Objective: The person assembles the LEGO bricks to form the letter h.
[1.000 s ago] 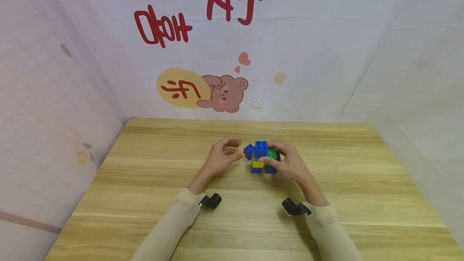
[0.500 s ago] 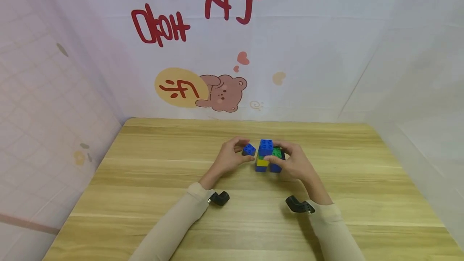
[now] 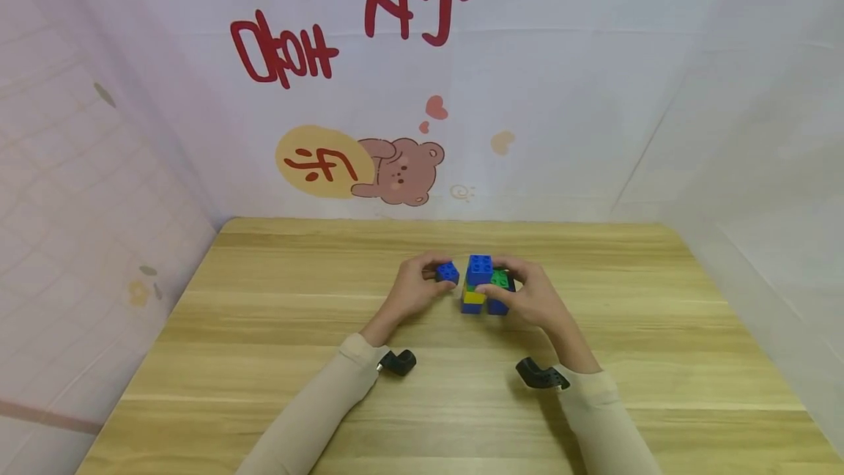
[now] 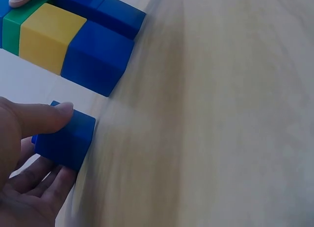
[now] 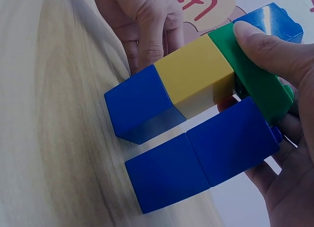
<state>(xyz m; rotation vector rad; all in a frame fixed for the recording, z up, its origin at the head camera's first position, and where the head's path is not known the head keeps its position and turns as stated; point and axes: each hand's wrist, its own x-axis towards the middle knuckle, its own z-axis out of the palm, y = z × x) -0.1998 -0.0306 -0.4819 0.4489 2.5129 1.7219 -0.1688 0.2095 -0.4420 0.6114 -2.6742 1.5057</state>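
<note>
My left hand (image 3: 415, 288) pinches a small blue building block (image 3: 448, 273) between thumb and fingers, low over the tabletop. Just to its right stands a tower with a blue block at the bottom, a yellow block (image 5: 195, 76) above it, then a longer green block (image 5: 252, 72) and a blue block (image 3: 480, 268) on top. My right hand (image 3: 530, 295) grips this tower from the right, thumb on the green block. Beside the tower's lower part, two blue blocks (image 5: 198, 153) are stacked; whether they join the green block, I cannot tell.
The wooden table (image 3: 455, 416) reaches back to a white printed cloth (image 3: 560, 94) with a bear and red characters. Black wrist mounts (image 3: 398, 363) show at both cuffs.
My left hand has moved right to the small blue block and closed its thumb and fingers on it. My right hand keeps its grip on the tower, with little movement.
</note>
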